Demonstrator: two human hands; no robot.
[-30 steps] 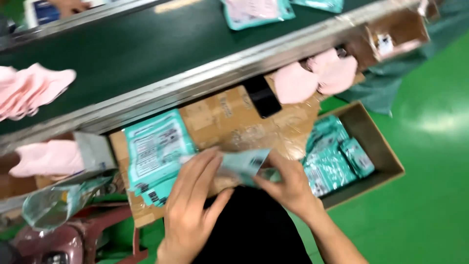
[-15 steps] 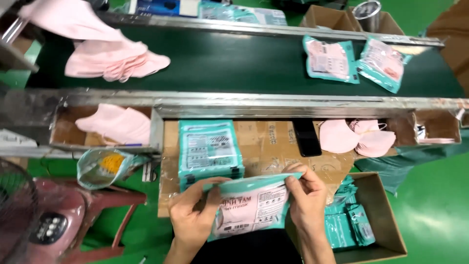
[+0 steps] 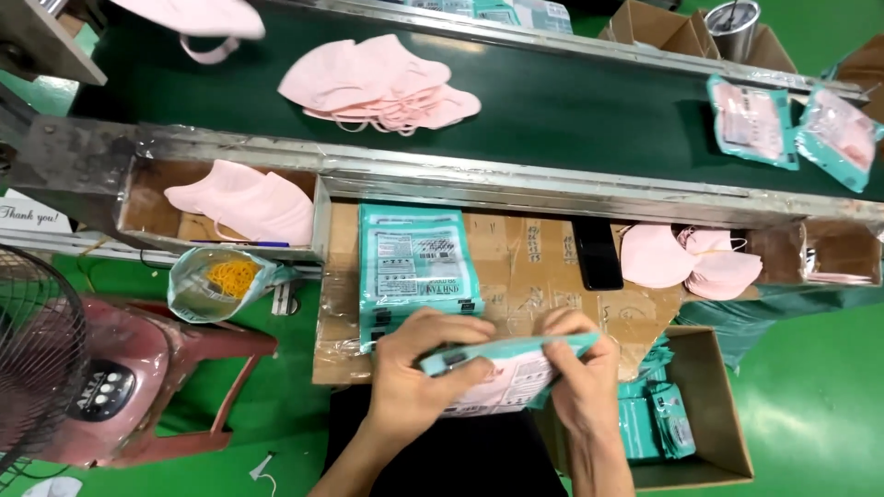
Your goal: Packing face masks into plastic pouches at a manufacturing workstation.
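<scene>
Tilted flatter since a moment ago, the teal mask packet [image 3: 511, 368] sits low over the cardboard bench [image 3: 516, 267], left hand [image 3: 419, 368] and right hand [image 3: 580, 373] fingers clamped on its ends, steadying it beside the packet stack [image 3: 414, 267].

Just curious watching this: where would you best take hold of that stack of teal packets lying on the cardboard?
Probably the stack of teal packets by its two long side edges, coming from above: it lies flat, and both sides are bare cardboard, while the hands crowd its near end.
</scene>
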